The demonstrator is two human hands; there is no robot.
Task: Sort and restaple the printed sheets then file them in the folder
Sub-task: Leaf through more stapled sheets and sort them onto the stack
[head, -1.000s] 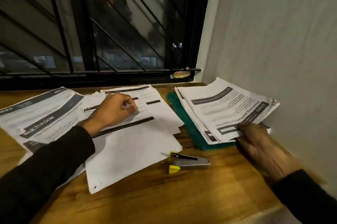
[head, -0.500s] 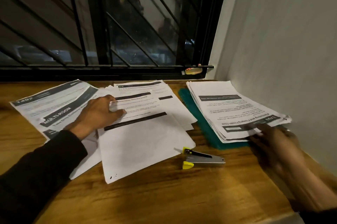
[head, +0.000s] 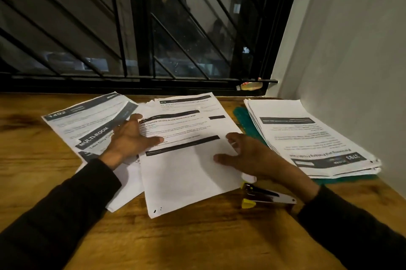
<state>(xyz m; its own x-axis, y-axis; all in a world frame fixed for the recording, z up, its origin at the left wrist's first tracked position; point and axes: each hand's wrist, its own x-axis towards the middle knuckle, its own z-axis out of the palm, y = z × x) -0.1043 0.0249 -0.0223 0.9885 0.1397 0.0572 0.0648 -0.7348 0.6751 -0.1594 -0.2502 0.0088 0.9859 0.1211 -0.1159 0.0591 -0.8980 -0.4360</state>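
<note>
Loose printed sheets (head: 186,173) lie spread in the middle of the wooden table. My left hand (head: 129,137) rests flat on their left edge, fingers spread. My right hand (head: 248,155) lies on the right edge of the top sheet, fingers extended. More sheets headed "MULTI-ROOM" (head: 87,120) fan out to the left. A neat stack of sheets (head: 307,135) sits on a green folder (head: 243,122) by the right wall. A grey stapler with yellow ends (head: 265,197) lies on the table just under my right wrist.
The wooden table (head: 197,236) ends at a barred dark window (head: 153,27) at the back and a white wall (head: 356,49) on the right. A small object (head: 249,86) lies on the window sill.
My right hand let go of the stack on the folder and moved left onto the middle sheets. My left hand uncurled and now lies flat. The view shifted slightly.
</note>
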